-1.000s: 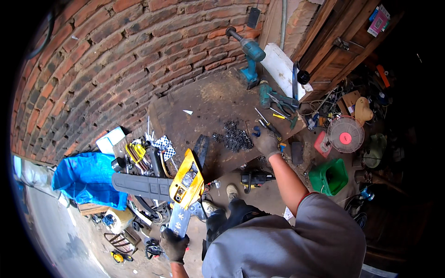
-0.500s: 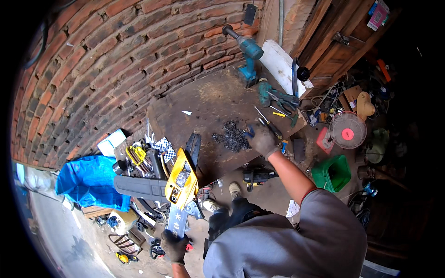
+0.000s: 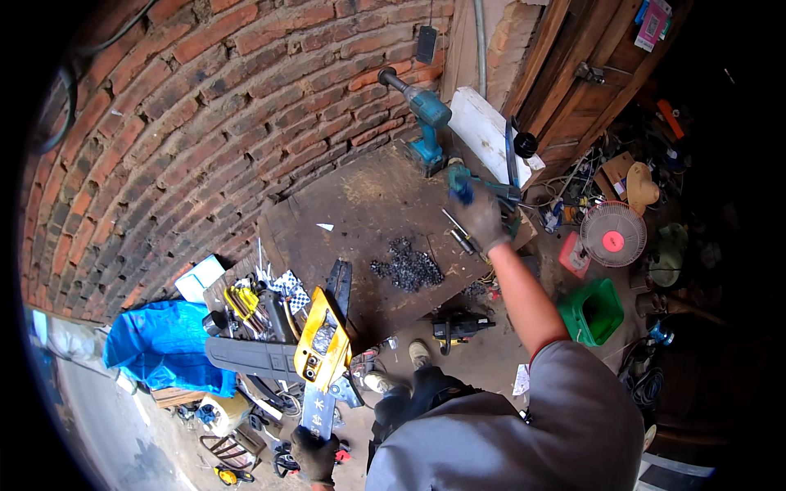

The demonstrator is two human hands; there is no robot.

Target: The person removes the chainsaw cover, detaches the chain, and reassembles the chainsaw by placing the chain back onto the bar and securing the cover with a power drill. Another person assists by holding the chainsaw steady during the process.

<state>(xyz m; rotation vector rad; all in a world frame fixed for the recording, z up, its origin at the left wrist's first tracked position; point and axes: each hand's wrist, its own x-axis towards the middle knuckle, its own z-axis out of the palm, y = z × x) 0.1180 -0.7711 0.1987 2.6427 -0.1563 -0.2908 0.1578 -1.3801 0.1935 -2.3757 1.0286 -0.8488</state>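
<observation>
Two teal power tools (image 3: 428, 110); left hand (image 3: 315, 455) grips one flat silver bar (image 3: 318, 412); right hand (image 3: 483, 219) I can't tell; wooden bench (image 3: 288, 227), red-brick wall (image 3: 221, 147).

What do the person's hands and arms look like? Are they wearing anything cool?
They're wearing work gloves! The left glove looks dark grey; the right glove is a lighter grey, with blurry blue near the fingertips. The right sleeve is short and grey with a thin reddish edge, leaving the right forearm bare. The left sleeve is out of sight.
</observation>
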